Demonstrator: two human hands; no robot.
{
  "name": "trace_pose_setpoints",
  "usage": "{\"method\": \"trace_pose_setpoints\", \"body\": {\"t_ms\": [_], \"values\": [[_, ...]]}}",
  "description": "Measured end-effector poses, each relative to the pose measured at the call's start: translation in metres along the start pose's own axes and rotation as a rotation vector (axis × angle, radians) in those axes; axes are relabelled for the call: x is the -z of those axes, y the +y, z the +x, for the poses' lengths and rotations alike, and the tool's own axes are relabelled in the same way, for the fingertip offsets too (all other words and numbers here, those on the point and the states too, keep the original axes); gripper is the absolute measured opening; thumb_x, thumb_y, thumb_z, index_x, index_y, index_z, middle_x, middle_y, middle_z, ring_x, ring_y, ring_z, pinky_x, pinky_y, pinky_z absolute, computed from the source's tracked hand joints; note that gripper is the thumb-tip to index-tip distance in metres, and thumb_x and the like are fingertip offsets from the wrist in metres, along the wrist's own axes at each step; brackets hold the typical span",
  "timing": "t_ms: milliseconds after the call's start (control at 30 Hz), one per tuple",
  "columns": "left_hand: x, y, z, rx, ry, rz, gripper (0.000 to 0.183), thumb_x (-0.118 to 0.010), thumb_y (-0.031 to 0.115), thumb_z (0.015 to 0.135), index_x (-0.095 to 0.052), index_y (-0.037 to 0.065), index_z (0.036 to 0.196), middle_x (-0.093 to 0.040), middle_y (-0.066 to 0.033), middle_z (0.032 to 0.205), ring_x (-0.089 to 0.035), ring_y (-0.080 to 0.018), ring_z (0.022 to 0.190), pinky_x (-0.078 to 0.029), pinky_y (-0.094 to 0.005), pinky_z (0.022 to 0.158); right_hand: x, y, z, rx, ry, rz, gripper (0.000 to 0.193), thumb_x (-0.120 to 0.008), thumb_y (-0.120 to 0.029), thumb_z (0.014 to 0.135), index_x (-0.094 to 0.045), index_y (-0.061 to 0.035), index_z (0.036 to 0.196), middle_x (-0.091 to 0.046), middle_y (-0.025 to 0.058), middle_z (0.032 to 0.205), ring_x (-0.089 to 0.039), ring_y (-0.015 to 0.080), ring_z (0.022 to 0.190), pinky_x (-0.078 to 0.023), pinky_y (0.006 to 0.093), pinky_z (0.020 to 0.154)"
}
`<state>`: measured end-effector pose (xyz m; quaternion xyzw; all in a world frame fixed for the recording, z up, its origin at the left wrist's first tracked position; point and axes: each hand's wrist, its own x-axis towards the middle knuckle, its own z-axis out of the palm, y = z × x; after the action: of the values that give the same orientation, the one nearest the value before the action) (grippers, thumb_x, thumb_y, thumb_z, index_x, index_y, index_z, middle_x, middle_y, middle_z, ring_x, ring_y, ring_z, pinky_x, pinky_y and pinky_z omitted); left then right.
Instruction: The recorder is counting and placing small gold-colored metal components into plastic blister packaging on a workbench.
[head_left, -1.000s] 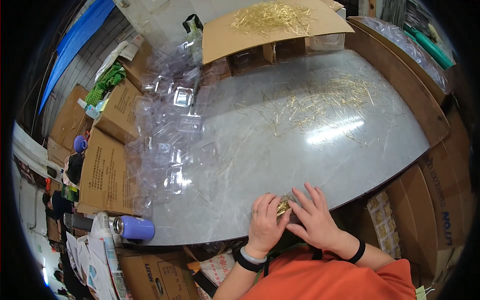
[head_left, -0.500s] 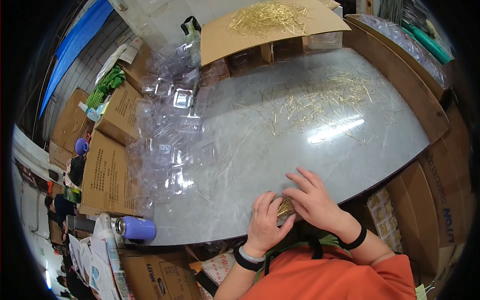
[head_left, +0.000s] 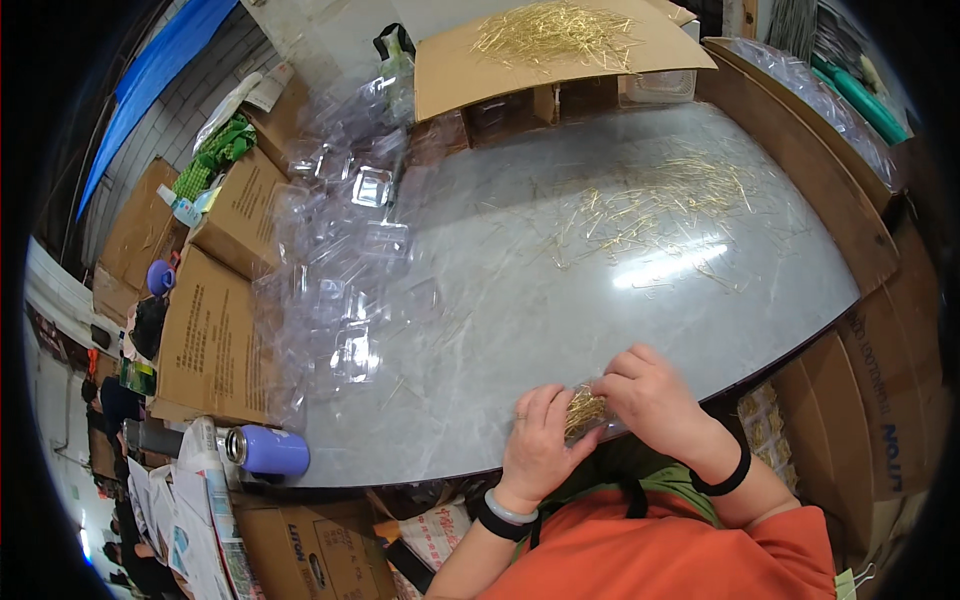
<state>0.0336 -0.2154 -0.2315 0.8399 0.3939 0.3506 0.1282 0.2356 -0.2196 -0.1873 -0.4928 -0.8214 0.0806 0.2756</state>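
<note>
At the front edge of the grey table [head_left: 520, 320], a bunch of thin gold wire pins [head_left: 584, 408] lies between my hands, apparently inside a small clear plastic box [head_left: 616, 428]. My left hand [head_left: 537, 442] is closed around its left side, thumb toward me. From the right, my right hand [head_left: 650, 400] bends over the box, its fingers curled and pressed together at the far right side of the pins. Its fingertips are partly hidden. Farther back, many loose gold pins [head_left: 660, 200] are scattered over the tabletop.
Clear plastic boxes [head_left: 345, 270] are heaped along the left side. A purple bottle [head_left: 272, 453] stands at the near left corner. At the back, a cardboard sheet [head_left: 450, 80] carries a gold pin pile. Cardboard [head_left: 800, 150] borders the right; filled boxes [head_left: 768, 430] sit below.
My right hand's fingers were stretched out over the pins and are now curled in beside them. More of the gold bunch shows between the hands. The whole view has shifted slightly.
</note>
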Motion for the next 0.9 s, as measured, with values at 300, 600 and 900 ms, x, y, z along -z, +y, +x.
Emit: {"method": "trace_pose_setpoints", "body": {"t_ms": [300, 600, 900], "values": [[-0.003, -0.003, -0.002, 0.003, 0.027, -0.014, 0.059, -0.086, 0.024, 0.076, -0.059, 0.001, 0.123, -0.055, -0.0163, 0.126, -0.053, -0.0377, 0.115, -0.048, -0.0462, 0.097, -0.007, -0.018, -0.01, -0.071, 0.094, 0.118, 0.03, -0.074, -0.003, 0.077, -0.071, -0.0076, 0.107, -0.065, 0.0083, 0.08, -0.065, 0.0299, 0.075, -0.053, 0.0399, 0.065], [0.0, -0.005, -0.003, -0.054, 0.02, -0.036, 0.053, -0.086, 0.024, 0.077, -0.061, 0.001, 0.118, -0.055, -0.0172, 0.129, -0.052, -0.0388, 0.121, -0.047, -0.0474, 0.101, -0.025, -0.008, -0.014, -0.168, 0.161, 0.272, 0.024, -0.069, -0.007, 0.088, -0.068, -0.0064, 0.112, -0.065, 0.0112, 0.111, -0.064, 0.0333, 0.092, -0.054, 0.0426, 0.076], [0.004, -0.002, 0.001, -0.036, 0.116, 0.069, 0.071, -0.087, 0.033, 0.076, -0.056, 0.003, 0.133, -0.051, -0.0161, 0.136, -0.049, -0.0389, 0.124, -0.041, -0.049, 0.106, -0.009, 0.014, -0.013, -0.34, 0.129, 0.214, 0.02, -0.07, -0.01, 0.085, -0.071, -0.002, 0.104, -0.07, 0.0149, 0.083, -0.067, 0.0323, 0.078, -0.054, 0.041, 0.071]]}}
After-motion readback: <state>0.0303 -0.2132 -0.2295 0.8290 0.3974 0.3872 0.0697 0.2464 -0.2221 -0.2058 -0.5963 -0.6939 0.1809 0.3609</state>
